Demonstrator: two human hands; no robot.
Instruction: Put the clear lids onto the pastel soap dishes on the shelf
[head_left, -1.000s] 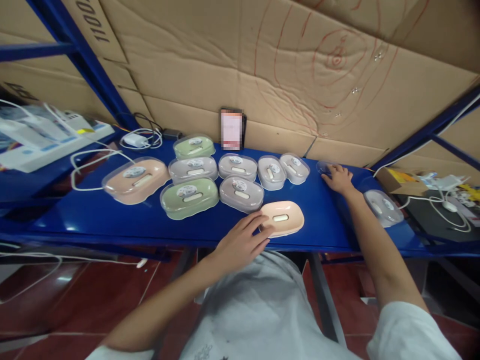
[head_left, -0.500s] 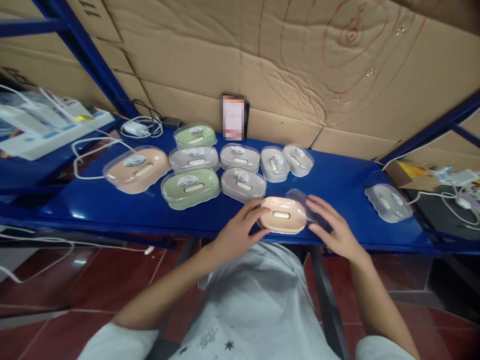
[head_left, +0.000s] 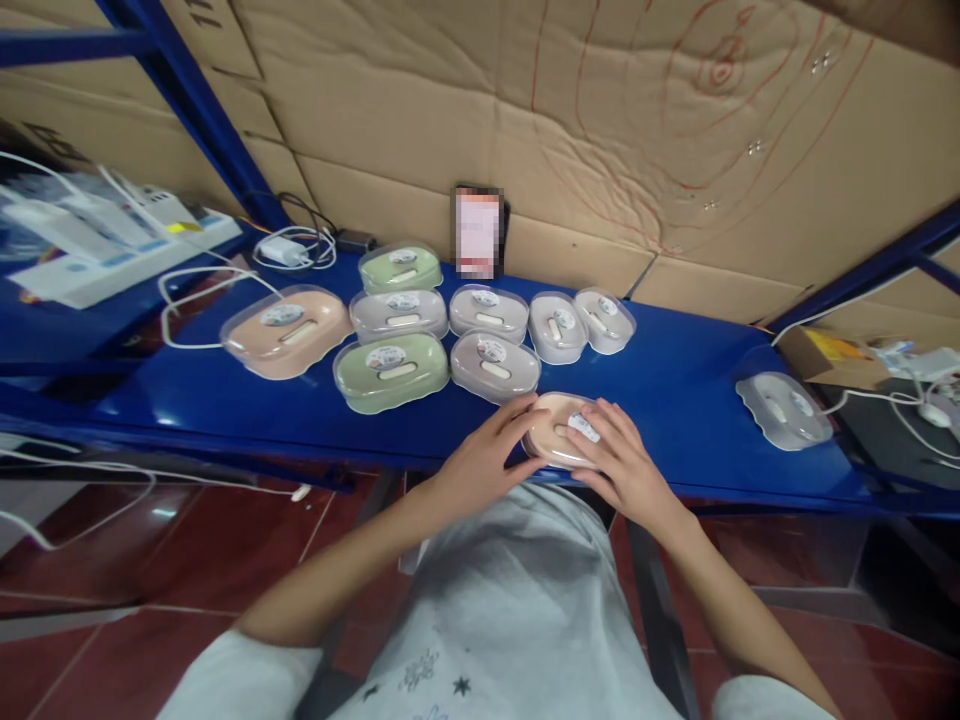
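Observation:
A peach soap box (head_left: 545, 418) sits at the table's front edge, with a clear lid (head_left: 583, 427) bearing a round label over its top. My left hand (head_left: 491, 450) grips the box's left end between thumb and fingers. Across the right part of the lid lies my right hand (head_left: 621, 462), its fingers on the top and its thumb at the near side. That hand hides the right end of the box. Just beyond stands a lidded greyish soap box (head_left: 484, 385), beside a green one (head_left: 390, 390).
Several more lidded soap boxes stand behind, including a peach one (head_left: 262, 345) at left. Another grey box (head_left: 787, 425) lies far right near a white cable. A phone (head_left: 480, 235) leans on the cardboard wall (head_left: 397, 120). At left are a power strip (head_left: 90, 270) and cables.
My right hand has moved left with the clear lid, which now covers the peach box instead of standing tilted beside it. My left hand keeps its hold. The view has shifted slightly.

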